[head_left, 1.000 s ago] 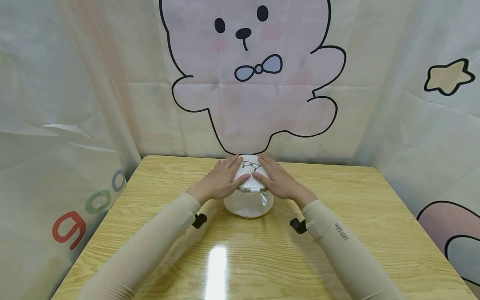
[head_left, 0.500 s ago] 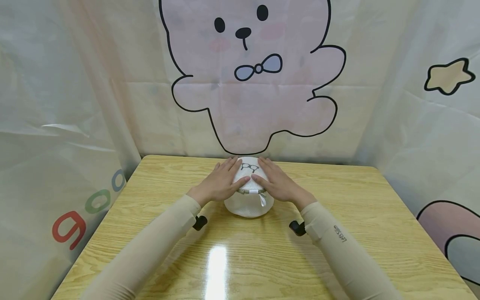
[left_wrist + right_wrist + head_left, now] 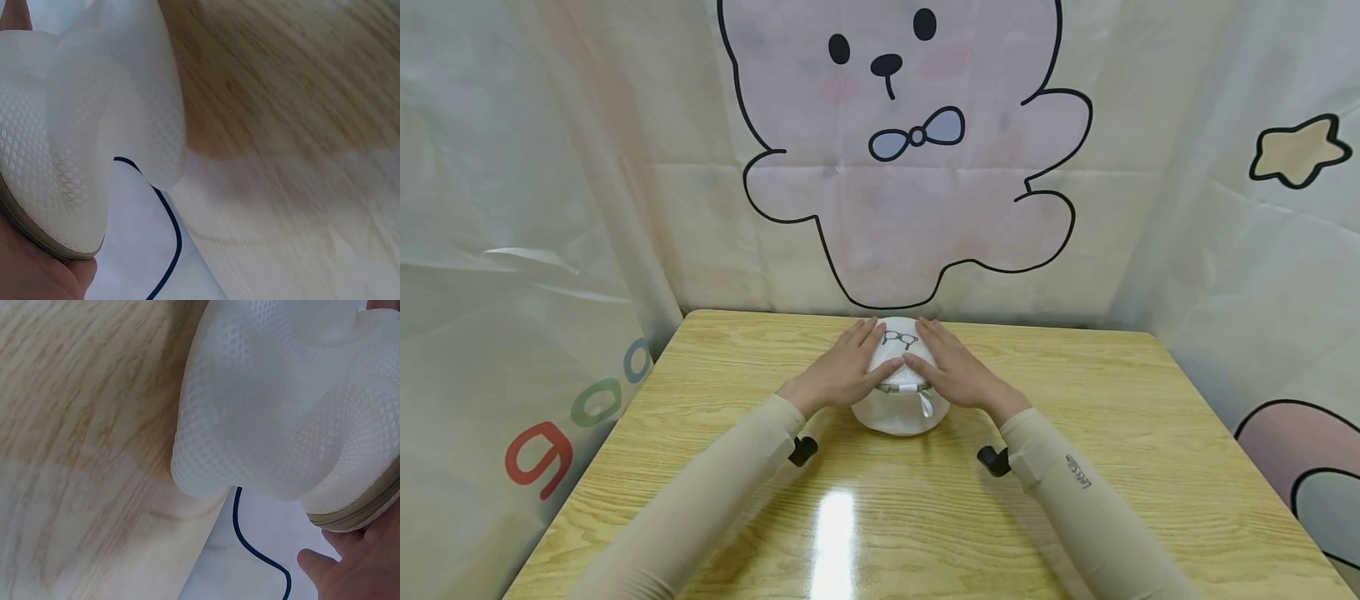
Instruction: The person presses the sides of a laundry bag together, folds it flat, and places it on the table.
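A white mesh laundry bag stands on the table near its back edge, with a drawn bra outline on its lid and a zipper round the rim. A small white ribbon tab hangs at the front of the zipper. On the left side of the lid lies my left hand, fingers extended. My right hand presses the lid's right side the same way, and the two thumbs nearly meet at the front. Both wrist views show the honeycomb mesh wall sagging into folds below the zipper.
The wood-grain table spreads around the bag. Behind it hangs a curtain printed with a bear, and further printed curtains close off both sides. Black wrist mounts stick out under the sleeves.
The lid has sunk a little under my two hands, and the mesh wall below it looks shorter. Both hands have come slightly down with it; the bag's base stays nearly in place.
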`<action>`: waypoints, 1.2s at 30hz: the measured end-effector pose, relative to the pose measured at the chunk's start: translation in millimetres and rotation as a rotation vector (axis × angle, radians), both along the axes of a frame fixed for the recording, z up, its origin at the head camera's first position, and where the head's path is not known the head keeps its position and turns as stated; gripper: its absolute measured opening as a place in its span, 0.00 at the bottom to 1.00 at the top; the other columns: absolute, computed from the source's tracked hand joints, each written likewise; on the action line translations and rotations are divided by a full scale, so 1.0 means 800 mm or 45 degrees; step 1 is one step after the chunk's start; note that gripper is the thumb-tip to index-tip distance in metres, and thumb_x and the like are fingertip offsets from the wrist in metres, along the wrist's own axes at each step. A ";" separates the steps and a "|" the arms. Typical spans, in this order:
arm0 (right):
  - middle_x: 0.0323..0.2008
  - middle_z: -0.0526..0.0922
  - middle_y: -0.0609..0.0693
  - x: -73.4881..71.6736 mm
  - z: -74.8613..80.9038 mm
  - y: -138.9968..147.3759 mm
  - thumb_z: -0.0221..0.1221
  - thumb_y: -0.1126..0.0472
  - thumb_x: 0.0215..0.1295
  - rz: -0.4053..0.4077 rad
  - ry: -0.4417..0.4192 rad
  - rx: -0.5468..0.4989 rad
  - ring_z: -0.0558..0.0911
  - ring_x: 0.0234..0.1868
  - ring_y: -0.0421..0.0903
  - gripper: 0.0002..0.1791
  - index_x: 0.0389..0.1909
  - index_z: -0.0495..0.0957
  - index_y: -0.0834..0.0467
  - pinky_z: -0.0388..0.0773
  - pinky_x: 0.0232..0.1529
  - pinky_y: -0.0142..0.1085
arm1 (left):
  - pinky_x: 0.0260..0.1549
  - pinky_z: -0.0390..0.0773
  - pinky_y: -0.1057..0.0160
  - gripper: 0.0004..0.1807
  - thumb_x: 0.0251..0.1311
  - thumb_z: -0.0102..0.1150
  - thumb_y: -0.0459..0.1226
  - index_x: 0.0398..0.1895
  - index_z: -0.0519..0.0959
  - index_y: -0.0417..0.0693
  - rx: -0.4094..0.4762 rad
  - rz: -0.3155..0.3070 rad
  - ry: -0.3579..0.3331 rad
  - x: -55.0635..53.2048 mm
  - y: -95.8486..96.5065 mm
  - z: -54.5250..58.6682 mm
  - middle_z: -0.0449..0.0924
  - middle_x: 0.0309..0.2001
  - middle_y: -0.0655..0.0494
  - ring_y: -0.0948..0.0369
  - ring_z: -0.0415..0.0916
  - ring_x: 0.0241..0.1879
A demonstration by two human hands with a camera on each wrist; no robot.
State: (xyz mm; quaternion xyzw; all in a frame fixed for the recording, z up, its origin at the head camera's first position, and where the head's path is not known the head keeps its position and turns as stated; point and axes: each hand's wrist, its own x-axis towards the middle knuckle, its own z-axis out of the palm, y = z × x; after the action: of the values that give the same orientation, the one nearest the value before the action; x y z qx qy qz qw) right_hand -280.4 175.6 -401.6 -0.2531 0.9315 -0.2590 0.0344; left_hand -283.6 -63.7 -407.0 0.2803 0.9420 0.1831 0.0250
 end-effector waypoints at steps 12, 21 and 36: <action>0.85 0.41 0.54 0.003 -0.011 0.003 0.39 0.33 0.81 -0.023 -0.052 -0.028 0.38 0.85 0.58 0.46 0.84 0.43 0.60 0.42 0.83 0.59 | 0.82 0.42 0.48 0.51 0.75 0.28 0.70 0.85 0.44 0.42 -0.003 0.026 0.023 0.008 0.008 -0.006 0.37 0.85 0.44 0.45 0.35 0.85; 0.85 0.41 0.56 0.005 -0.022 0.005 0.40 0.33 0.81 -0.025 -0.076 -0.050 0.37 0.85 0.57 0.46 0.84 0.41 0.59 0.41 0.82 0.60 | 0.82 0.43 0.48 0.52 0.74 0.27 0.71 0.85 0.45 0.42 -0.005 0.042 0.058 0.013 0.011 -0.015 0.37 0.85 0.44 0.46 0.35 0.85; 0.85 0.37 0.55 0.006 -0.036 0.006 0.40 0.34 0.81 -0.042 -0.062 -0.072 0.36 0.85 0.60 0.47 0.84 0.40 0.62 0.39 0.82 0.60 | 0.82 0.44 0.48 0.52 0.74 0.30 0.70 0.84 0.46 0.41 -0.007 0.066 0.077 0.018 0.013 -0.025 0.39 0.85 0.43 0.47 0.37 0.85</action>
State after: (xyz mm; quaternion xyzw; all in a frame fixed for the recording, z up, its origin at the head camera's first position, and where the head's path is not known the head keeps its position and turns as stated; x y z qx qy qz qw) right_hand -275.3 180.7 -430.6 -0.2323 0.9267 -0.2920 0.0457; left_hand -269.5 -53.4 -427.2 0.2609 0.9498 0.1725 -0.0074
